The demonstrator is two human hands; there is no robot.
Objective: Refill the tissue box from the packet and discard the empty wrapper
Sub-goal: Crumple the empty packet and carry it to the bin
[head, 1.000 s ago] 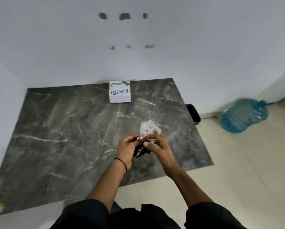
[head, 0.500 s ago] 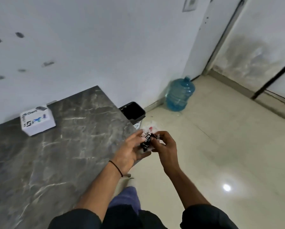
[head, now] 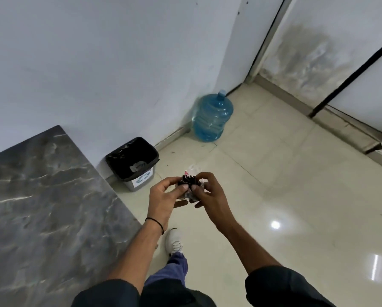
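Observation:
Both hands hold the crumpled empty wrapper (head: 189, 182), clear plastic with black print, squeezed into a small ball over the floor. My left hand (head: 163, 197) grips its left side and my right hand (head: 208, 192) pinches its right side. A small bin (head: 132, 162) with a black liner stands on the floor against the wall, to the upper left of my hands, with scraps of paper inside. The tissue box is out of view.
The dark marble table (head: 41, 204) fills the lower left; its corner lies just left of my left wrist. A blue water jug (head: 212, 117) stands by the wall beyond the bin. My white shoe (head: 174, 240) is on the glossy tiled floor (head: 296, 196).
The view has swung right, away from the table; the tissue box has left the frame. The bin now shows fully. My hands have squeezed the wrapper smaller and carry it past the table's edge.

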